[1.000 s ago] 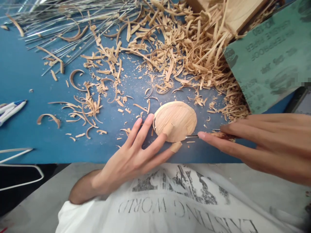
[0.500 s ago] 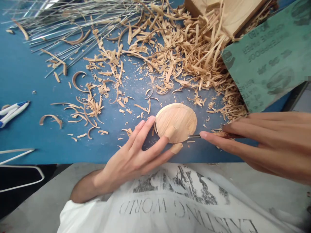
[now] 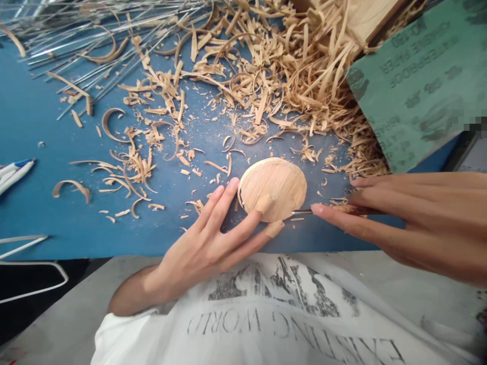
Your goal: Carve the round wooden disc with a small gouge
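Observation:
A pale oval wooden piece (image 3: 277,185) lies on the blue table (image 3: 45,121) near its front edge. My left hand (image 3: 207,243) rests flat beside it with fingers spread; two bandaged fingertips press on the oval's near edge. My right hand (image 3: 411,218) comes in from the right, fingers closed round a thin carving tool (image 3: 331,210). The tool's metal tip touches the oval's lower right edge, and my index finger lies along its shaft.
A heap of wood shavings (image 3: 289,71) covers the back of the table. Thin metal rods (image 3: 91,30) lie at the back left. Green sandpaper (image 3: 414,86) and a wooden block (image 3: 369,17) sit at the right. A white and blue pen (image 3: 15,170) is at the left.
The view has shifted slightly. Both hands keep the same hold on the oval and the tool, with no clear movement of the blade.

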{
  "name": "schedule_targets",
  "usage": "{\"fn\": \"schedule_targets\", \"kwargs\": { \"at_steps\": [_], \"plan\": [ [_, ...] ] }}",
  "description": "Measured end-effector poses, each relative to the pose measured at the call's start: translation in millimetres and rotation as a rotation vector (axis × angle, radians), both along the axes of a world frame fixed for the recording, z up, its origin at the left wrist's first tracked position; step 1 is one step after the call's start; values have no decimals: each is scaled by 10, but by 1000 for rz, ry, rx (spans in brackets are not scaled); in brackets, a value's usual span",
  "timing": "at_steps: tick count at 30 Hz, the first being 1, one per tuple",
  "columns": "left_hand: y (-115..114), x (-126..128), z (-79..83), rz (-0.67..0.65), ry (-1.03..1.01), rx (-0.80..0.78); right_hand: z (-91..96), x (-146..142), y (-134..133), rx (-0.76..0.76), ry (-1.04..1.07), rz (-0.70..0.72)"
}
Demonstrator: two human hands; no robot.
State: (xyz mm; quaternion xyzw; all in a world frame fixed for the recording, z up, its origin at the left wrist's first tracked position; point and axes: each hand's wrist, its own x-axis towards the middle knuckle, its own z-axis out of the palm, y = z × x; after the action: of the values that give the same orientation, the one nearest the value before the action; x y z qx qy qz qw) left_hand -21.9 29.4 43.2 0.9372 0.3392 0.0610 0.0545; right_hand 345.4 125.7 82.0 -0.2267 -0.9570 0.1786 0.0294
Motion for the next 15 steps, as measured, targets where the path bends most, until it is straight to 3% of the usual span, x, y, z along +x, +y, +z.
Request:
{"fn": "schedule_targets", "kwargs": {
  "at_steps": [1,3,15],
  "plan": [
    [1,0,4,0,-2,3,-6,29,65,7,7,114],
    [4,0,9,-3,-5,6,-16,78,162,9,-2,152],
    [28,-8,11,-27,13,38,-56,64,101,1,95,110]
  ]
}}
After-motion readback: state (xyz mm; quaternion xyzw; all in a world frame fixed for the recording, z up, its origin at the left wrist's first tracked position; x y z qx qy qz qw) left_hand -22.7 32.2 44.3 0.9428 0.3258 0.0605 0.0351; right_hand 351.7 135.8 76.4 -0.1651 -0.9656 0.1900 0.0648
